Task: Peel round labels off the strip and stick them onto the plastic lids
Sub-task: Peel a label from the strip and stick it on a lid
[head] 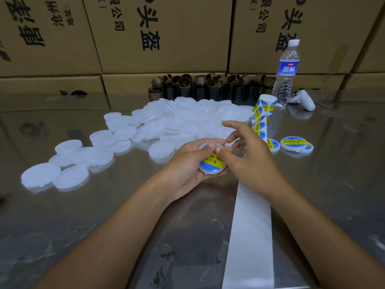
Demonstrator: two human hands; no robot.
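Nearest, a bare white backing strip (250,236) runs along the steel desk (104,226). Just beyond, the left hand (187,165) curls round a lid (210,171) bearing a blue and yellow label (212,162). The right hand (252,157), fingers loosely spread, rests its thumb on that label. Finished lids (293,142) lie to the right. Behind are a heap of blank lids (177,119), the label roll (266,103), a water bottle (286,76) and cardboard boxes (166,38).
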